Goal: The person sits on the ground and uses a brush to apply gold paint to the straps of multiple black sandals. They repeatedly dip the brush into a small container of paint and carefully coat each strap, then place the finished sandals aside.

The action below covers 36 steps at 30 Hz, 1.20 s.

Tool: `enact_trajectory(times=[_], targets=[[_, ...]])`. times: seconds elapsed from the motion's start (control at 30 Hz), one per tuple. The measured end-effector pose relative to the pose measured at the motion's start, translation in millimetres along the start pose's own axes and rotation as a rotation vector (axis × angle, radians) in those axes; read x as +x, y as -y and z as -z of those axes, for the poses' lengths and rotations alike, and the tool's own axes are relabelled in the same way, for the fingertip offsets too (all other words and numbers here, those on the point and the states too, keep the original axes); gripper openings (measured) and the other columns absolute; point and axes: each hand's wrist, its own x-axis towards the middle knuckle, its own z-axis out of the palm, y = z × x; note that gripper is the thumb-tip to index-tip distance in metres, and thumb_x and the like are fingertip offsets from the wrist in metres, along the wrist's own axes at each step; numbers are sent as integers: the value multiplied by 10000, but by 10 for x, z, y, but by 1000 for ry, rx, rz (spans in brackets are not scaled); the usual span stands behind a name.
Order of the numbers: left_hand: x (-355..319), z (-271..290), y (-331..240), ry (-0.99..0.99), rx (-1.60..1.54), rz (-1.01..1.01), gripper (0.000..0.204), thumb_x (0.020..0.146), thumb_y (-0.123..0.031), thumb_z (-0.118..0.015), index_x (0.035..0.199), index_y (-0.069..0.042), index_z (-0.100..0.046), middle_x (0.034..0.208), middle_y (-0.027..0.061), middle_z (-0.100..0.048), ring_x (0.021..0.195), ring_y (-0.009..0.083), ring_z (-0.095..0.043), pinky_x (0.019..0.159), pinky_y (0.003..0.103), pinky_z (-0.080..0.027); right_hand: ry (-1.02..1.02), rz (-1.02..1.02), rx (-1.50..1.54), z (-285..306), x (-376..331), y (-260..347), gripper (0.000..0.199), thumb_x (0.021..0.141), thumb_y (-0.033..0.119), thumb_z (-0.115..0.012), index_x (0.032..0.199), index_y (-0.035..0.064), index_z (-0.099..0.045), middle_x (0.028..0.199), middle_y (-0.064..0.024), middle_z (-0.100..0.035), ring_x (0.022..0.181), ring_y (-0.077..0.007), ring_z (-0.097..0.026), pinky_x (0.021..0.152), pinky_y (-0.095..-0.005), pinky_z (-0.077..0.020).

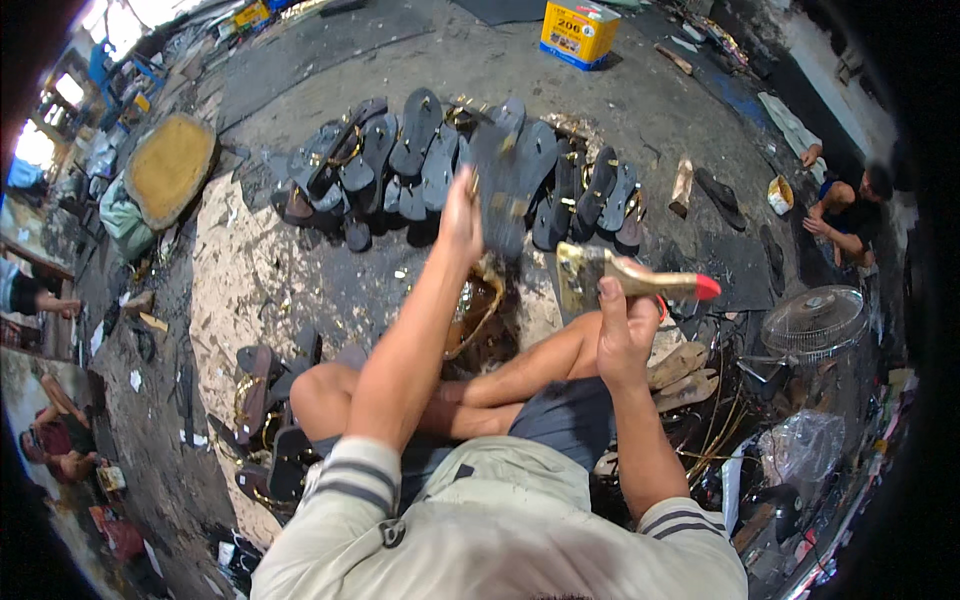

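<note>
To the left of the long row of dark rubber sandal soles (pixel 440 165) laid out on the floor (pixel 250 280), a round tan woven mat (pixel 168 168) lies well apart. Our left hand (pixel 462 215) reaches up to the row's middle, its fingers closed on the edge of one dark flat sole (pixel 505 190) lifted at a tilt. We judge that sole light and bendy, likely to flop if pinched at a tip, so a hold at mid-edge suits it. Just right of and below the held sole, our right hand (pixel 622 335) has its fingers wrapped round the wooden handle of a wide glue brush with a red end (pixel 630 278); the handle looks stiff and easy to hold, the bristles likely sticky. Below the row, an open glue tin (pixel 472 310) stands by our knee.
</note>
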Motion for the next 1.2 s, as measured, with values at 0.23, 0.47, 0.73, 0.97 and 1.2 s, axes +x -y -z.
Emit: enact_trajectory(times=[0.23, 0.47, 0.73, 0.97, 1.2], targets=[[-356, 614, -1011, 93, 822, -485, 560, 960, -334, -608, 1419, -46, -470, 1403, 116, -512, 1302, 209, -470, 1087, 377, -352, -136, -104, -129, 437, 184, -246, 266, 965, 164, -627, 1165, -6, -585, 1037, -7, -596, 927, -58, -518, 818, -223, -419], [-2965, 4453, -1875, -1136, 1726, 92, 845, 809, -661, -596, 1426, -98, -470, 1449, 247, -438, 1334, 427, -420, 1108, 505, -299, -83, -168, -192, 480, 230, -798, 277, 973, 187, -617, 1143, -30, -596, 988, 12, -587, 862, -61, -497, 764, -224, -407], [-3402, 3760, -1485, -1086, 1734, -98, 533, 898, -521, -562, 1132, -57, -677, 1119, 203, -668, 1087, 373, -614, 911, 454, -474, 271, -241, -338, -351, 219, -891, 353, 969, 249, -630, 1148, -55, -621, 1071, -60, -636, 974, -120, -554, 873, -262, -437], [-4065, 3560, -1724, -925, 2298, -19, 225, 790, -254, -706, 978, -143, -764, 933, 155, -692, 863, 345, -662, 785, 438, -515, 538, -141, -484, -469, 249, -1409, 304, 930, 192, -672, 1123, -43, -658, 1067, -95, -699, 964, -157, -633, 890, -300, -484], [-4757, 2505, -2055, -906, 1712, -313, 316, 939, -162, -579, 1249, -100, -591, 1089, 133, -690, 983, 256, -670, 840, 363, -504, 1066, 340, -1135, -867, 244, -2139, 289, 784, 290, -750, 1038, 160, -707, 970, -119, -683, 929, -350, -606, 810, -471, -471]])
